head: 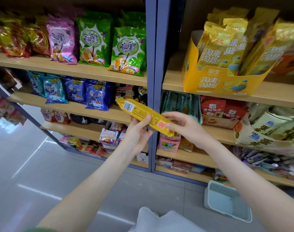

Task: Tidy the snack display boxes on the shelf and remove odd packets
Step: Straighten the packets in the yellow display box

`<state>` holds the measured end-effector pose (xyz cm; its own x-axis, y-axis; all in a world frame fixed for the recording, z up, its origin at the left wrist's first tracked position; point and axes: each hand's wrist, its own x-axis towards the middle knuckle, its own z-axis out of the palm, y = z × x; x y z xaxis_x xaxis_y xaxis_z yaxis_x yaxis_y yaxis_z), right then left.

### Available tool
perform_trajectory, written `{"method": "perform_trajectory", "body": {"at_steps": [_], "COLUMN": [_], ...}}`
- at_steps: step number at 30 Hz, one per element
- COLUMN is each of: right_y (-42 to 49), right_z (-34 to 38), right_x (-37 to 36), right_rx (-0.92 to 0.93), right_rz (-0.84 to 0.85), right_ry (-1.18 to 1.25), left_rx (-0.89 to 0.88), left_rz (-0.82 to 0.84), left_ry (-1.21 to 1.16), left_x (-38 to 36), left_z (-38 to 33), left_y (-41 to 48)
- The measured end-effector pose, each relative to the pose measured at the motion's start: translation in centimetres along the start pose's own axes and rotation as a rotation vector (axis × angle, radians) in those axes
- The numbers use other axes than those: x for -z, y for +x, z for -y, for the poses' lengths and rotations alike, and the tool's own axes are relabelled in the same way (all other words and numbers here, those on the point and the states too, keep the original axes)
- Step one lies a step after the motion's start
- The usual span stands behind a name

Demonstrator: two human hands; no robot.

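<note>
Head view: both hands are holding one long yellow packet (143,113) out in the air in front of the shelf post (153,64), its barcode side facing up. The left hand (137,131) is gripping it near the middle, thumb lying over the top face and fingers curling underneath. The right hand (184,126) is pinching the lower end, thumb on the near face just beside the red label and fingers wrapping behind. The far end is sticking up and to the left, beyond the left fingertips and unsupported.

The packet is looking light and thin, with a glossy film skin that is probably slippery. It is keeping a straight line past the fingers, so something stiff and likely brittle is probably sitting inside. Holding it flat across its width, near the middle, seems safest, without squeezing or bending.

Above the right fingers a yellow display box (223,82) is carrying matching yellow packets. Below the right wrist, a pale basket (226,200) is sitting on the floor.
</note>
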<state>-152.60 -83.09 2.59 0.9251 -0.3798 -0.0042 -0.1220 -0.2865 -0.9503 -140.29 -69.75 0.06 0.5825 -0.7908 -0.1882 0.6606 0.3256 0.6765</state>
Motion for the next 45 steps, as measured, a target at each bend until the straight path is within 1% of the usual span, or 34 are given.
{"method": "perform_trajectory", "body": {"at_steps": [5, 8, 10, 11, 13, 15, 16, 18, 20, 22, 25, 28, 31, 32, 34, 37, 39, 40, 41, 43, 45], "right_y": [-0.2, -0.1, 0.0, 0.1, 0.3, 0.7, 1.1, 2.1, 3.0, 4.0, 5.4, 5.7, 5.1, 4.8, 4.4, 4.0, 3.9, 3.8, 3.7, 3.8, 4.0], "right_z": [0.6, 1.4, 2.6, 3.5, 5.6, 7.6, 8.3, 9.6, 10.4, 10.7, 10.3, 9.8, 9.8, 9.9, 10.1, 10.0, 9.8, 9.6, 9.5, 9.4, 9.1], "right_x": [1.3, 2.3, 3.0, 3.5, 4.7, 6.1, 6.9, 8.4, 9.7, 10.8, 11.8, 12.1, 12.3, 12.5, 12.8, 13.3, 13.7, 14.0, 14.2, 14.5, 14.9], "right_rx": [0.051, 0.075, 0.106, 0.147, 0.333, 0.562, 0.625, 0.642, 0.576, 0.490, 0.412, 0.451, 0.487, 0.482, 0.472, 0.484, 0.493, 0.485, 0.474, 0.479, 0.549], "right_rz": [-0.050, -0.041, -0.060, -0.099, -0.267, -0.532, -0.661, -0.850, -0.931, -0.907, -0.753, -0.649, -0.590, -0.557, -0.479, -0.372, -0.352, -0.348, -0.343, -0.349, -0.388], "right_ry": [-0.063, -0.147, -0.274, -0.350, -0.496, -0.670, -0.748, -0.851, -0.935, -1.027, -1.144, -1.130, -1.110, -1.088, -1.035, -0.925, -0.852, -0.827, -0.814, -0.831, -0.925], "left_rx": [-0.014, -0.055, -0.134, -0.195, -0.359, -0.543, -0.623, -0.757, -0.864, -0.966, -1.061, -1.063, -1.192, -1.175, -1.087, -0.925, -0.929, -0.942, -0.935, -0.868, -0.778], "left_rz": [0.125, 0.181, 0.171, 0.150, 0.088, 0.028, 0.011, 0.002, -0.016, -0.027, -0.041, -0.022, 0.067, 0.118, 0.201, 0.342, 0.417, 0.430, 0.410, 0.340, 0.335], "left_ry": [0.230, 0.342, 0.402, 0.433, 0.531, 0.627, 0.658, 0.708, 0.732, 0.753, 0.767, 0.776, 0.974, 0.997, 1.072, 1.168, 1.255, 1.296, 1.336, 1.438, 1.562], "left_x": [0.4, -0.4, -1.6, -2.2, -3.9, -5.6, -6.5, -8.2, -9.9, -11.3, -12.6, -13.7, -14.8, -15.0, -15.5, -15.8, -16.0, -16.0, -16.2, -16.9, -17.8], "left_z": [-1.4, -2.7, -3.8, -4.5, -6.2, -7.9, -8.7, -10.0, -10.7, -11.1, -11.1, -11.3, -11.2, -11.0, -10.5, -9.8, -9.8, -9.9, -10.2, -10.8, -11.1], "left_y": [1.1, 1.5, 1.8, 2.0, 2.7, 3.4, 3.7, 4.4, 4.8, 5.4, 6.8, 7.9, 9.1, 9.5, 10.0, 10.9, 11.6, 12.2, 12.8, 13.4, 13.5]}}
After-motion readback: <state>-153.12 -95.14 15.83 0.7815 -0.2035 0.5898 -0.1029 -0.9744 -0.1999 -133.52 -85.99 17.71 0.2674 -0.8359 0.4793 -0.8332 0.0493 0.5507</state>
